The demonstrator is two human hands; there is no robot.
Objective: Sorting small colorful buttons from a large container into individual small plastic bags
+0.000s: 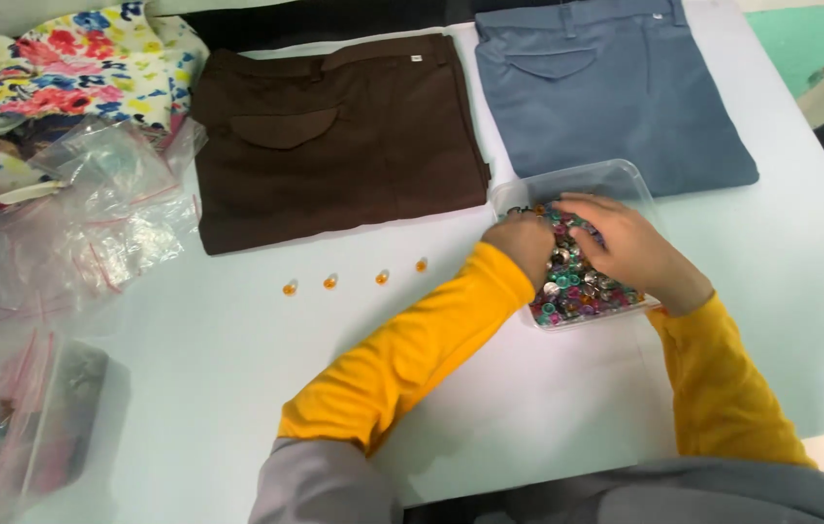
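Looking down through the head camera, I see both hands buried in a clear plastic tray (pixel 616 180) that sits on a pale table (pixel 218 359), right of centre. The tray is heaped with small shiny beads (pixel 577 291) in teal, pink and silver.

My left hand (pixel 527 245) rests at the tray's near left edge, fingers curled down into the beads; whether it pinches any I cannot tell. My right hand (pixel 626 243) lies flat over the heap, fingers loosely spread and pointing left, its fingertips just beside the left hand. I cannot tell if it holds a bead either. Both arms wear bright yellow sleeves (pixel 412 359).

Left of the tray, four small orange beads (pixel 354 281) lie in a loose row on the bare table, well apart from the hands.

Beyond that row lies a folded pair of brown trousers (pixel 334 136), and beside it, behind the tray, a folded pair of blue-grey trousers (pixel 606 87). At the far left corner sits a bundle of flowered cloth (pixel 72 68), with crumpled clear plastic bags (pixel 92 223) spread below it along the table's left side.
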